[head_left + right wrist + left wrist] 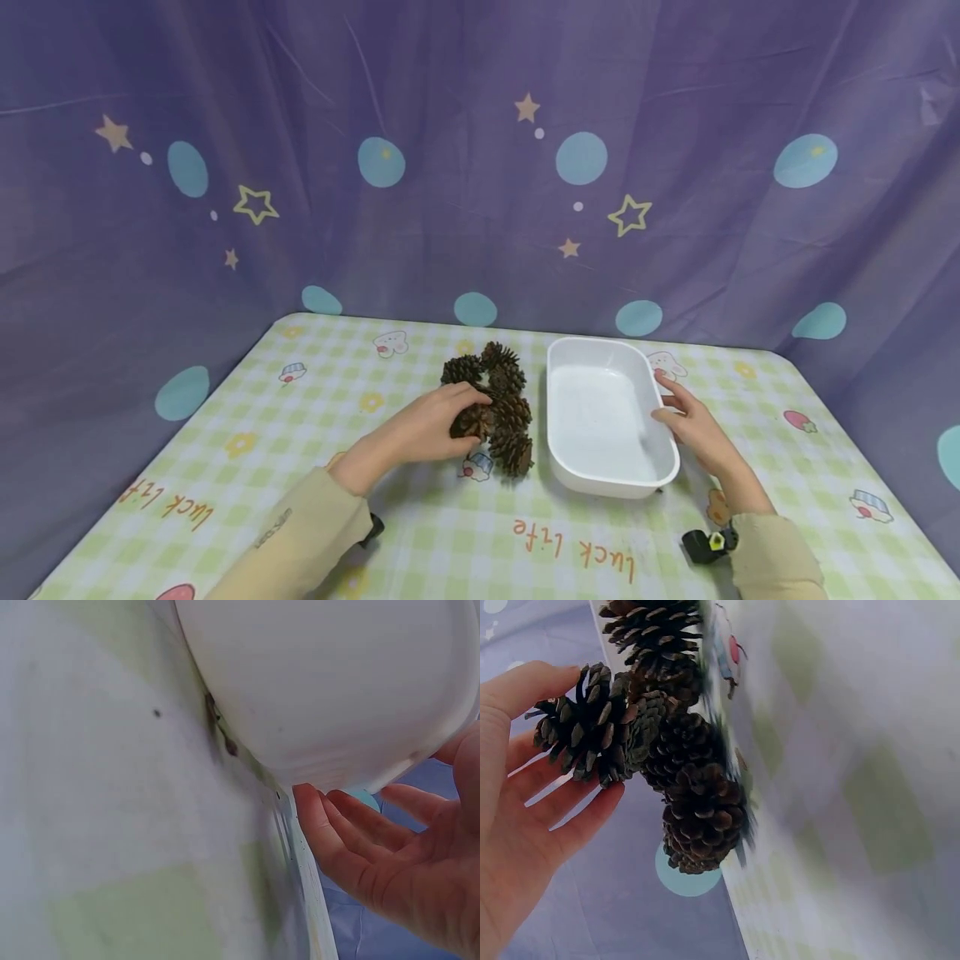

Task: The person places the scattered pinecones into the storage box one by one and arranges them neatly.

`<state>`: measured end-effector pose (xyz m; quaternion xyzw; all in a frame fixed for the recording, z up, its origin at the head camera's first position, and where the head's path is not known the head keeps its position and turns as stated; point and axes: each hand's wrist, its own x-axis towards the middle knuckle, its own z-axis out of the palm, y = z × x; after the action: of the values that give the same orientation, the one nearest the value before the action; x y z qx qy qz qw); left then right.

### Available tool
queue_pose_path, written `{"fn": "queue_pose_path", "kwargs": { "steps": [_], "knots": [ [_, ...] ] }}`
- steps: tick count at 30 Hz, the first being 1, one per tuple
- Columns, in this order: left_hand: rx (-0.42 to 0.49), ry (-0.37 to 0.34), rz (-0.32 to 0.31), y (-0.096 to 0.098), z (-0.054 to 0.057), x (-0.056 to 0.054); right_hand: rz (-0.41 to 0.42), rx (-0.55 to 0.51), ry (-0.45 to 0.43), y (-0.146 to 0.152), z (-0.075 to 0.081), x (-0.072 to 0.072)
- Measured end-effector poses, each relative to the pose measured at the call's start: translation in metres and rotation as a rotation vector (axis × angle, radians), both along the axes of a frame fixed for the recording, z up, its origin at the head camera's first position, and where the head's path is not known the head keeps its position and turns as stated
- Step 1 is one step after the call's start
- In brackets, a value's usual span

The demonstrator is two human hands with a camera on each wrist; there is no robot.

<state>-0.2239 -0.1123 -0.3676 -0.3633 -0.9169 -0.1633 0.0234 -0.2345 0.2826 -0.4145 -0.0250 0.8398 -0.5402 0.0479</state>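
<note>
My left hand (435, 427) holds a brown pine cone (585, 731) between thumb and fingers, at the left side of a cluster. Several other pine cones (513, 452) lie close together on the table, just right of that hand and beyond it. To the right of the cluster stands a white rectangular plastic tub (600, 408) with rounded corners and nothing inside. My right hand (699, 432) grips the tub's right side, its thumb at the rim and fingers against the outer wall. From the right wrist view, the fingertips touch the tub low on its side.
A green-and-white checked tablecloth (420, 533) with printed pictures and lettering covers the table. Small dark bits (225, 735) lie beside the tub's base. Behind the table's far edge hangs a purple curtain (450, 233) with stars and blue ovals.
</note>
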Motion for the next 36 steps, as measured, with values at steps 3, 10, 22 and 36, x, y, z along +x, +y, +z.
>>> {"fn": "queue_pose_path", "kwargs": {
  "steps": [3, 10, 22, 36],
  "knots": [
    [0.045, 0.015, 0.003, 0.003, 0.001, -0.002, -0.003, 0.009, -0.001, 0.000, 0.000, 0.000],
    [0.130, 0.038, 0.017, 0.011, 0.006, -0.005, -0.008, 0.015, -0.006, -0.002, 0.001, 0.001],
    [0.197, 0.007, 0.036, 0.034, 0.013, -0.014, -0.007, 0.024, 0.006, -0.002, 0.001, 0.002],
    [0.274, -0.004, 0.065, 0.060, 0.014, -0.031, -0.006, 0.005, 0.010, -0.001, 0.000, 0.002]
  ]
}}
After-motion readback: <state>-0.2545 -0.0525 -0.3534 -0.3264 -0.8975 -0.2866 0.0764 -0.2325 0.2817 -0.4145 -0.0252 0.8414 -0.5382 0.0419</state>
